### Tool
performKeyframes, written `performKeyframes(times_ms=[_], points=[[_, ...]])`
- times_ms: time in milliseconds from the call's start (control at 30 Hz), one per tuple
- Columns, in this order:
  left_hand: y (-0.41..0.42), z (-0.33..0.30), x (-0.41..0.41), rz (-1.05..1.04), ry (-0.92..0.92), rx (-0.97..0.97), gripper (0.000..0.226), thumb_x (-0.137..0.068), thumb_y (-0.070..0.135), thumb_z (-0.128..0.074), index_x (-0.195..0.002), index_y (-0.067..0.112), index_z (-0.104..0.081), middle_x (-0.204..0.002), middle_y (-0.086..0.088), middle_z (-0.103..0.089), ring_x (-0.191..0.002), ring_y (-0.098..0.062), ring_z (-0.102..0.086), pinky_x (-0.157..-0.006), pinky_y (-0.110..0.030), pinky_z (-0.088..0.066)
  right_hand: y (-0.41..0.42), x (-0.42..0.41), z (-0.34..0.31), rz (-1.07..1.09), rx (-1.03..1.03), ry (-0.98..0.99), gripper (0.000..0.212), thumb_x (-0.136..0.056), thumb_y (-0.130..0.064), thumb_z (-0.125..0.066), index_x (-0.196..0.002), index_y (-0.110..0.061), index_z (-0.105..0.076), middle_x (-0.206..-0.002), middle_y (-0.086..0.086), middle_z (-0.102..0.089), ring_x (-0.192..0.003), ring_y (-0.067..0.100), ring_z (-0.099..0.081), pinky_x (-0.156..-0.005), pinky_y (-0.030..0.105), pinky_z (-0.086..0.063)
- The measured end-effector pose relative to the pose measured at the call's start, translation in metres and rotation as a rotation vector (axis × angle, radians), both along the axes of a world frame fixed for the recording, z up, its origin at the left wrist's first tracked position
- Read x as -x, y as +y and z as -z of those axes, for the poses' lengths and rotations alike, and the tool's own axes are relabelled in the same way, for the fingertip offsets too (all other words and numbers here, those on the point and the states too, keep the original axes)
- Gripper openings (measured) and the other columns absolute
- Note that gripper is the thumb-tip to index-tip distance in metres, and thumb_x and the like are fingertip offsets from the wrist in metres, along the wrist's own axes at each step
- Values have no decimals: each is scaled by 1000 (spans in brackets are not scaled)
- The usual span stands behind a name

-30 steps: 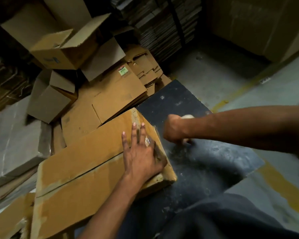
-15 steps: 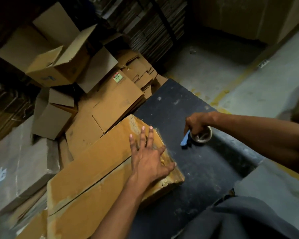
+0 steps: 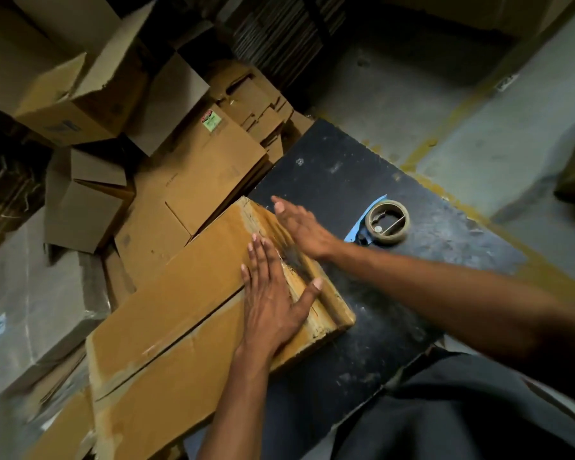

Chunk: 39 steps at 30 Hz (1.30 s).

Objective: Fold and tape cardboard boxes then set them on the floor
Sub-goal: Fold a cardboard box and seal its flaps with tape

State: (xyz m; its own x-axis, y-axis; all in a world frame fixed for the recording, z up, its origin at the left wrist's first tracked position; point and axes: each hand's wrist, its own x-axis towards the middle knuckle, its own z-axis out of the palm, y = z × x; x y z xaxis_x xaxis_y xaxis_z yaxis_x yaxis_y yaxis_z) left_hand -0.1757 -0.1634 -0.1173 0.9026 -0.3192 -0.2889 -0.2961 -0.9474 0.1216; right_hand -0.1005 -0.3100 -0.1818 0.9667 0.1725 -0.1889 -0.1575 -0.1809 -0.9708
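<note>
On black board (image 3: 362, 180), tape roll (image 3: 387, 222) beside box (image 3: 180, 310).

One tape roll (image 3: 387, 221), two hands.

Long box's (image 3: 166, 330) near end leaves the frame.

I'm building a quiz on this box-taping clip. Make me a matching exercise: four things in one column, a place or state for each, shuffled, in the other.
1. left hand
2. right hand
3. tape roll
4. green label

A. lying on the black board
B. flat on the box top, by its seam
C. on a flattened carton
D. open, on the box's far end edge

1-B, 2-D, 3-A, 4-C
</note>
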Motion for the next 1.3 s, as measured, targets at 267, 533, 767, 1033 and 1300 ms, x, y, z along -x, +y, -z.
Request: performKeyframes(times_ms=[267,533,767,1033,1300], points=[[3,6,-3,-11,46,-12,109,-84,73,-24,-151,15,41,-155,-2,52,-146,-12,44,-125,-38,19,33,12,66,124,-58,162,53,-109,-53,-27,-156,-31,-37,-146,11,-41,-144,30,-30,-122,49,-19],[-18,-8,45,-423,-151,119,105,-91,84,-19,-164,10,-9,-172,-12,-9,-159,-24,-12,-125,-35,-13,34,27,78,172,11,122,71,-99,-72,-24,-158,-32,-29,-145,13,-43,-140,32,-35,-116,52,-26],[-23,0,42,-366,-151,-106,90,-93,66,-43,-161,8,-28,-168,-15,-27,-156,-25,-26,-127,-43,-22,24,16,70,70,244,-25,57,-105,-53,-29,-154,-25,-36,-123,13,-54,-120,31,-50,-107,46,-39],[-27,3,68,-468,-214,34,104,-91,85,-22,-163,11,-22,-171,-9,-16,-160,-22,-11,-127,-46,-1,11,-68,-36,58,235,-290,69,-100,-67,-39,-157,-28,-34,-154,10,-42,-139,31,-39,-106,48,-39],[-16,16,71,-439,-282,58,79,-89,65,-43,-149,16,-55,-158,-7,-47,-149,-23,-41,-122,-56,-29,17,-81,-34,-251,389,-217,48,-102,-55,-52,-136,-21,-59,-120,6,-70,-109,25,-67,-88,34,-52]])
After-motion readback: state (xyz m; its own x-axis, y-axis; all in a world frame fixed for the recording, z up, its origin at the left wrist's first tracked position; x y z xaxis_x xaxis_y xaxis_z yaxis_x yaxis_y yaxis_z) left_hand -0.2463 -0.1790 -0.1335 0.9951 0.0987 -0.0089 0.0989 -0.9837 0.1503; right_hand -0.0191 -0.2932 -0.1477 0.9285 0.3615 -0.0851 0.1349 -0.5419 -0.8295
